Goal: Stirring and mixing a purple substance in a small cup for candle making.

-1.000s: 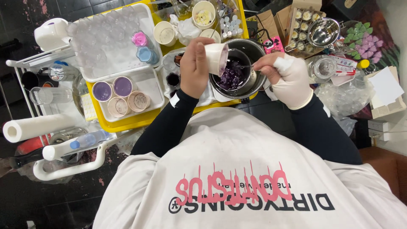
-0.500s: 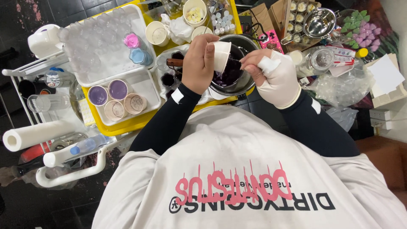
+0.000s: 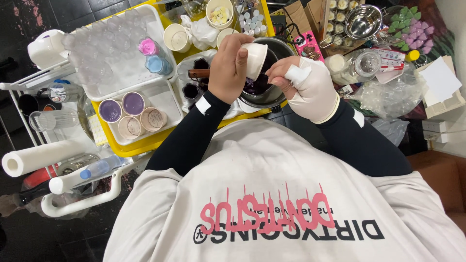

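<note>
My left hand grips a small white paper cup, tilted over a round metal bowl that holds a dark purple mass. My right hand, in a white glove, has its fingers bunched at the bowl's rim beside the cup; whether it holds a tool I cannot tell. Both forearms wear black sleeves. The bowl stands on a yellow tray.
A white tray to the left holds cups with purple and beige fills. A clear lidded box with pink and blue cups lies behind. A paper roll and bottles are at left; a metal strainer, jar and plastic bags are at right.
The cup has tipped further toward the bowl and both hands have drawn closer together over it. The view has shifted slightly.
</note>
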